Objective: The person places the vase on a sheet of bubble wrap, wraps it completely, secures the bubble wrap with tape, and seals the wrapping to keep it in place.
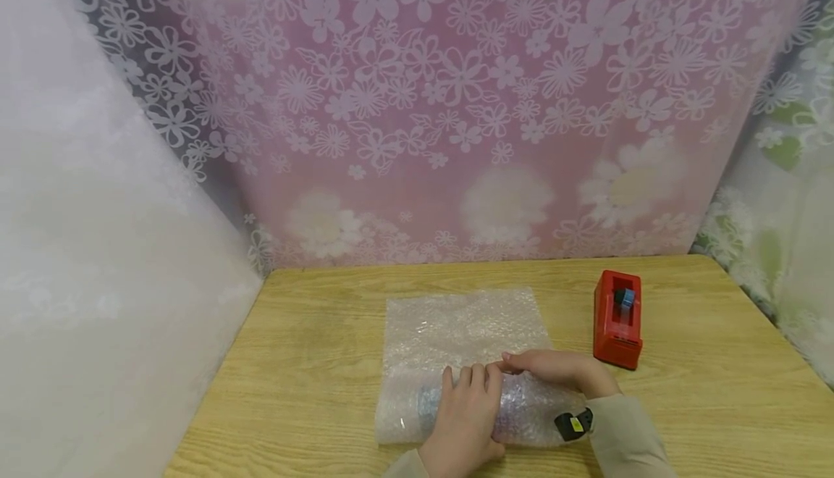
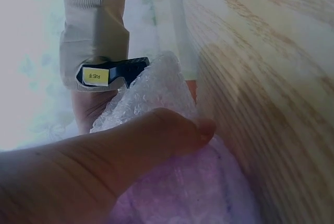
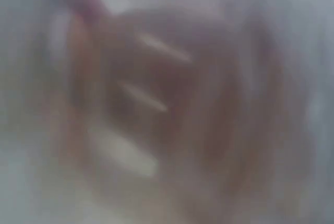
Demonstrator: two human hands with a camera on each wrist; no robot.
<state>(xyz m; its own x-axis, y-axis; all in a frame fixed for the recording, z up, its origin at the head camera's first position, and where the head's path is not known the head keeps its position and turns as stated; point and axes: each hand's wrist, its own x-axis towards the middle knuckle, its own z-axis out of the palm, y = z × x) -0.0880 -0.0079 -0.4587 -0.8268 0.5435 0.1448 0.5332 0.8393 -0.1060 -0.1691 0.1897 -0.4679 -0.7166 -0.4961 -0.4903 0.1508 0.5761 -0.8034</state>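
A sheet of clear bubble wrap (image 1: 456, 326) lies on the wooden table, its near part folded over a bluish and purple object (image 1: 515, 398) whose kind the wrap hides. My left hand (image 1: 465, 409) grips this bundle from the near side, fingers over its top. In the left wrist view, the left thumb (image 2: 172, 130) runs along the purple, wrapped side. At the far right side of the bundle, my right hand (image 1: 554, 368) holds the folded wrap, thumb and fingertips close to the left fingers. Bubble wrap blurs the right wrist view.
A red tape dispenser (image 1: 617, 319) with a small blue roll stands at the right of the table (image 1: 313, 362). Flowered curtains (image 1: 456, 101) hang behind and at both sides. A black wrist camera (image 1: 573, 426) sits at the right cuff, against the wrap.
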